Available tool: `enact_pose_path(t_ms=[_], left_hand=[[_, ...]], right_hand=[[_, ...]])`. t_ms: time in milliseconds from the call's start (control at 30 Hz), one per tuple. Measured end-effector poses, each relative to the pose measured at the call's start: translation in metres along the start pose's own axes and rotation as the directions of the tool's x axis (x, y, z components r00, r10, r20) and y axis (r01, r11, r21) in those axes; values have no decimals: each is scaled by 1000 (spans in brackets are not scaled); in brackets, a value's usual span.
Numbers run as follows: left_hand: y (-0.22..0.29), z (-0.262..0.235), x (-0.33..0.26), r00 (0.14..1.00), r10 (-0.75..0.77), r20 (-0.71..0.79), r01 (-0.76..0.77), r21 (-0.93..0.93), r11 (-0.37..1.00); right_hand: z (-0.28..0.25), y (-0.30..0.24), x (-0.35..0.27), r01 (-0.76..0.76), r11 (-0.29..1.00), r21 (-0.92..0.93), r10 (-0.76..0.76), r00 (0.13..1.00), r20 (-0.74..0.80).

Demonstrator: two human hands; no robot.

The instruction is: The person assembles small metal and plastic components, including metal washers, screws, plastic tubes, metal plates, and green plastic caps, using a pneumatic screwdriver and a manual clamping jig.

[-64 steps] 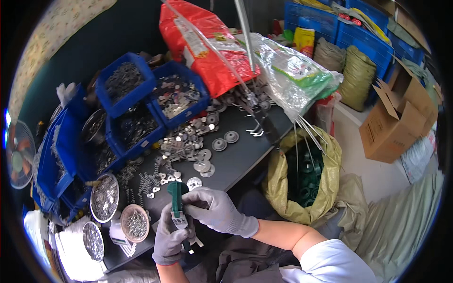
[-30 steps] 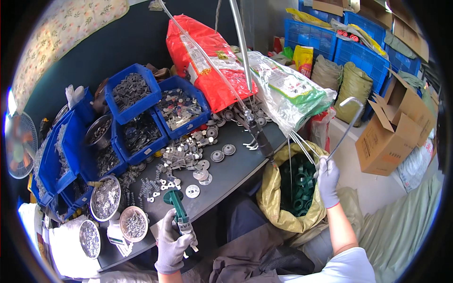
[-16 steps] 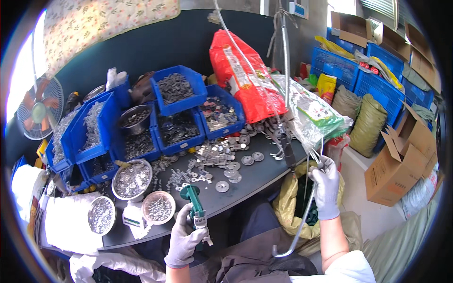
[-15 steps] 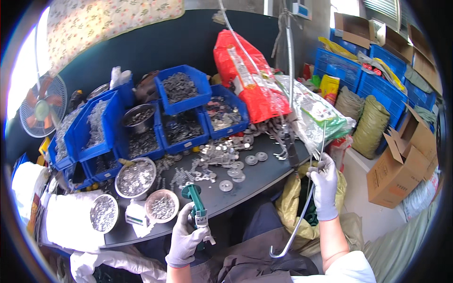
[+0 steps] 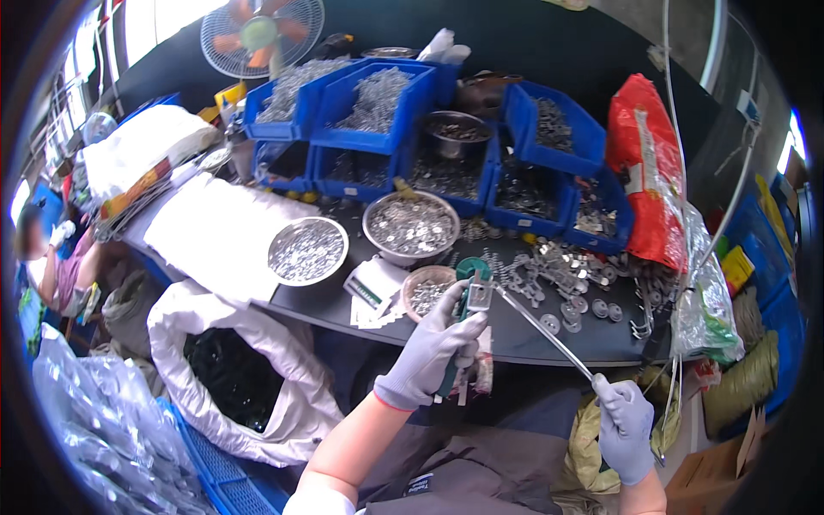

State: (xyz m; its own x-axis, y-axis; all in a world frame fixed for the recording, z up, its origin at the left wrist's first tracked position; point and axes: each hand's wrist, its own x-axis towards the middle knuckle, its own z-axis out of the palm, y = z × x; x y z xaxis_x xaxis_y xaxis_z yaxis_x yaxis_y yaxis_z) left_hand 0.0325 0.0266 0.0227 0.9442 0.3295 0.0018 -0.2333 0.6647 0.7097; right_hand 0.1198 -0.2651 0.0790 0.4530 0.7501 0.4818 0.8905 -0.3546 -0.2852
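Observation:
My left hand [image 5: 433,352], in a grey-white glove, is closed around a green plastic fitting [image 5: 471,268] with a rounded top and a small square metal piece on its side. My right hand [image 5: 624,425], gloved alike, grips a long thin metal rod [image 5: 545,330]. The rod slants up and left, its far end beside or against the metal piece; I cannot tell if it goes in. Behind the left hand, partly hidden, is a pinkish bowl [image 5: 422,293] of small metal parts.
Metal bowls of small parts [image 5: 307,251] [image 5: 410,225] and a white scale [image 5: 376,283] stand on the dark table. Blue bins [image 5: 369,137] fill its back. Loose metal discs [image 5: 573,311] lie right. An open white sack [image 5: 236,369] stands at left; another person [image 5: 64,266] sits beyond.
The view has swung left. The rod's end has come from hanging apart at the right to the green fitting in my left hand. Both hands keep their grip.

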Motion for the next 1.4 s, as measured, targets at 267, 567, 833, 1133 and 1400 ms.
enact_pose_path(t_ms=[267,567,833,1133,1400], left_hand=[[-3,-4,0,979,133,-157,-93,237,967],[2,-6,13,859,494,131,-320,892,320],[5,1,14,901,420,112,-224,948,228],[25,15,5,810,401,427,-511,851,126],[32,46,-79,766,311,562,-569,819,-76]], right_hand=[[14,-7,16,60,993,-99,-56,997,48],[40,26,9,-801,199,564,518,575,634],[83,42,-1,-498,579,646,337,867,366],[63,12,22,-630,88,772,395,733,554],[115,41,21,128,925,358,-123,992,-37]])
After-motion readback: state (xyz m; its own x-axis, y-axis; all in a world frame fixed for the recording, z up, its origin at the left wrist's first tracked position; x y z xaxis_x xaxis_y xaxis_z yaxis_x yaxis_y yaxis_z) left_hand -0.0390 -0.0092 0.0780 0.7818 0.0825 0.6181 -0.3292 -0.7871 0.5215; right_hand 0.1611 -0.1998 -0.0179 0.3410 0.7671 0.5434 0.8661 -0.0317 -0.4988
